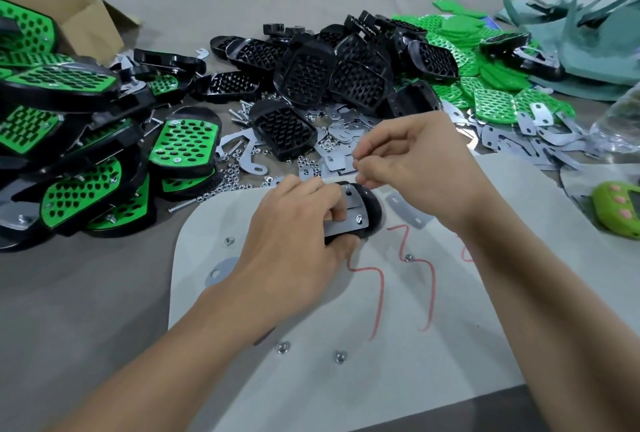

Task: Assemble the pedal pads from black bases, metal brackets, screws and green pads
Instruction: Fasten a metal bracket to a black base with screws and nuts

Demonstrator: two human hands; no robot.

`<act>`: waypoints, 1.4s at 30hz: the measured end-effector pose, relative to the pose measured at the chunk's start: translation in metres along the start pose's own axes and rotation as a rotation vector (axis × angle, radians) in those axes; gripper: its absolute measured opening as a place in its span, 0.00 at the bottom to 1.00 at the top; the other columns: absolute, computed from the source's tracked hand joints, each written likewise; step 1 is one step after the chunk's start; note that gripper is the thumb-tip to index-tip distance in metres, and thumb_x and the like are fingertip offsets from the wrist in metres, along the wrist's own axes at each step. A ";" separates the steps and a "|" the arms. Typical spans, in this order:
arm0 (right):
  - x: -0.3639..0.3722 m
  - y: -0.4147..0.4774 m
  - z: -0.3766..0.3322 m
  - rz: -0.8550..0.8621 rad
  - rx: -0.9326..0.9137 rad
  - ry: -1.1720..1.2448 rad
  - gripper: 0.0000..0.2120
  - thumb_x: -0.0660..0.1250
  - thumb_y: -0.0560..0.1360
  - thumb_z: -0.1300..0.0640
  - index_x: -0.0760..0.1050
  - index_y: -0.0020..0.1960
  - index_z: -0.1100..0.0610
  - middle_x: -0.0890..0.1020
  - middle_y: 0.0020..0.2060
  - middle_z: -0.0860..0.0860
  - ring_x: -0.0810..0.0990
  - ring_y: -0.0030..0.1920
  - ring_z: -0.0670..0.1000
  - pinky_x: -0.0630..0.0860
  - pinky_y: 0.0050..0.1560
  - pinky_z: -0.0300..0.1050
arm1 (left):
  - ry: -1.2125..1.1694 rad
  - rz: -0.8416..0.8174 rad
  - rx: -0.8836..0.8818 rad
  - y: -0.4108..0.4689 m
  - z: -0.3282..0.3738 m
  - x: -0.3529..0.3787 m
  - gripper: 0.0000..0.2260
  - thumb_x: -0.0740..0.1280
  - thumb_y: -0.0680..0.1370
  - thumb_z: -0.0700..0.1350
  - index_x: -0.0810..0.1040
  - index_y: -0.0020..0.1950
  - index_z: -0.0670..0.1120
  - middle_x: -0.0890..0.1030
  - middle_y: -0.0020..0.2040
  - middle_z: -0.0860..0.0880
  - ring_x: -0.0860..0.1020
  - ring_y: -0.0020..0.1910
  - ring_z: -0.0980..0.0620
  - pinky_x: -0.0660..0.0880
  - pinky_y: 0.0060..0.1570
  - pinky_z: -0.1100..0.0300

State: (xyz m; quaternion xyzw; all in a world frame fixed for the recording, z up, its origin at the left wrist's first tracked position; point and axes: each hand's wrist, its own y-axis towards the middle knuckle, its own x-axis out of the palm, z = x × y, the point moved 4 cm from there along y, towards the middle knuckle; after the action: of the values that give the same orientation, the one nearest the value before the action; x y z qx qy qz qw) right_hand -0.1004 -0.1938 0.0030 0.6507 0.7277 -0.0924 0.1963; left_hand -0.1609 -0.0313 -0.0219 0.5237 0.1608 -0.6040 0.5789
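My left hand (298, 234) grips a black base (370, 205) lying underside-up on the white mat (381, 345), fingers curled over a metal bracket (349, 220) set on it. Two screw ends stand up through the bracket. My right hand (408, 161) hovers just above the base's far end, thumb and fingers pinched together on something small that I cannot make out. Loose black bases (311, 71) are piled behind, green pads (485, 96) to their right, brackets (512, 141) and nuts (239, 175) scattered between.
Finished green-and-black pedal pads (79, 141) are stacked at the left beside a cardboard box (86, 23). A spare bracket (408, 212) and several loose nuts lie on the mat. A green toy-like device (616, 210) and a clear plastic bottle (620, 123) sit at the right.
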 end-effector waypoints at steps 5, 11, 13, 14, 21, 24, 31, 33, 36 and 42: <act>0.002 0.000 0.002 -0.052 0.030 0.024 0.07 0.71 0.72 0.69 0.85 0.41 0.59 0.85 0.32 0.57 0.85 0.31 0.52 0.82 0.36 0.42 | -0.006 0.003 -0.004 0.000 0.000 0.001 0.20 0.82 0.64 0.49 0.70 0.42 0.53 0.67 0.38 0.61 0.62 0.41 0.54 0.58 0.40 0.59; 0.010 -0.002 0.010 -0.027 0.055 0.029 0.07 0.71 0.73 0.69 0.84 0.42 0.60 0.84 0.30 0.56 0.81 0.29 0.48 0.79 0.34 0.39 | -0.082 0.023 -0.081 -0.005 -0.001 0.000 0.18 0.82 0.63 0.49 0.75 0.43 0.51 0.72 0.38 0.59 0.66 0.42 0.56 0.63 0.42 0.64; 0.013 -0.003 0.012 -0.020 0.048 0.021 0.07 0.71 0.73 0.69 0.84 0.41 0.59 0.83 0.28 0.54 0.80 0.28 0.46 0.77 0.33 0.37 | -0.174 0.048 -0.193 -0.008 -0.003 -0.003 0.22 0.82 0.62 0.50 0.72 0.46 0.55 0.74 0.38 0.58 0.70 0.45 0.58 0.66 0.44 0.70; 0.013 -0.003 0.012 -0.020 0.045 0.015 0.08 0.71 0.73 0.69 0.84 0.41 0.59 0.82 0.28 0.53 0.79 0.28 0.46 0.76 0.33 0.37 | -0.217 0.043 -0.239 -0.009 -0.004 -0.003 0.25 0.82 0.62 0.51 0.69 0.49 0.58 0.75 0.39 0.58 0.71 0.47 0.61 0.67 0.44 0.71; 0.013 -0.009 0.010 0.017 0.034 -0.026 0.10 0.71 0.72 0.68 0.85 0.39 0.55 0.84 0.30 0.52 0.81 0.32 0.50 0.82 0.39 0.48 | -0.175 -0.025 -0.211 -0.001 -0.009 -0.008 0.36 0.83 0.60 0.54 0.73 0.66 0.59 0.70 0.47 0.61 0.71 0.48 0.65 0.65 0.46 0.75; 0.015 -0.013 0.010 0.069 0.023 -0.098 0.09 0.73 0.72 0.65 0.85 0.39 0.52 0.85 0.33 0.49 0.84 0.36 0.51 0.83 0.44 0.48 | -0.188 -0.029 -0.195 0.001 -0.013 -0.009 0.35 0.84 0.60 0.53 0.77 0.65 0.56 0.69 0.58 0.61 0.71 0.50 0.63 0.65 0.49 0.78; 0.013 -0.014 0.012 0.107 0.045 -0.093 0.09 0.73 0.72 0.64 0.85 0.40 0.50 0.85 0.32 0.48 0.85 0.35 0.50 0.84 0.46 0.57 | -0.228 -0.001 -0.236 0.001 -0.014 -0.006 0.27 0.85 0.59 0.51 0.85 0.57 0.57 0.74 0.53 0.63 0.70 0.54 0.69 0.64 0.48 0.81; 0.013 -0.014 0.013 0.113 0.047 -0.068 0.09 0.72 0.72 0.65 0.85 0.40 0.51 0.85 0.31 0.49 0.84 0.33 0.49 0.84 0.45 0.56 | -0.221 0.019 -0.253 -0.001 -0.014 -0.007 0.28 0.85 0.59 0.52 0.85 0.58 0.56 0.74 0.53 0.63 0.72 0.52 0.65 0.64 0.49 0.80; 0.011 -0.015 0.013 0.117 0.052 -0.043 0.10 0.72 0.73 0.66 0.85 0.40 0.52 0.85 0.31 0.50 0.85 0.32 0.50 0.85 0.41 0.51 | -0.185 0.020 -0.251 -0.001 -0.013 -0.007 0.30 0.86 0.58 0.54 0.85 0.60 0.53 0.73 0.52 0.62 0.68 0.50 0.62 0.63 0.51 0.79; 0.006 -0.013 0.011 0.085 0.054 0.003 0.08 0.73 0.72 0.67 0.85 0.39 0.54 0.84 0.29 0.52 0.83 0.30 0.51 0.83 0.37 0.47 | -0.160 0.023 -0.246 0.000 -0.014 -0.007 0.31 0.85 0.58 0.56 0.85 0.60 0.53 0.74 0.52 0.62 0.66 0.53 0.61 0.62 0.53 0.77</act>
State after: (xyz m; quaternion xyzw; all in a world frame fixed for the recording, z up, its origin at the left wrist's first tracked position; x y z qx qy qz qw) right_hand -0.1115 -0.1945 -0.0113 0.6862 0.6969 -0.1024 0.1814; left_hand -0.1566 -0.0164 -0.0214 0.4007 0.1810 -0.6129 0.6565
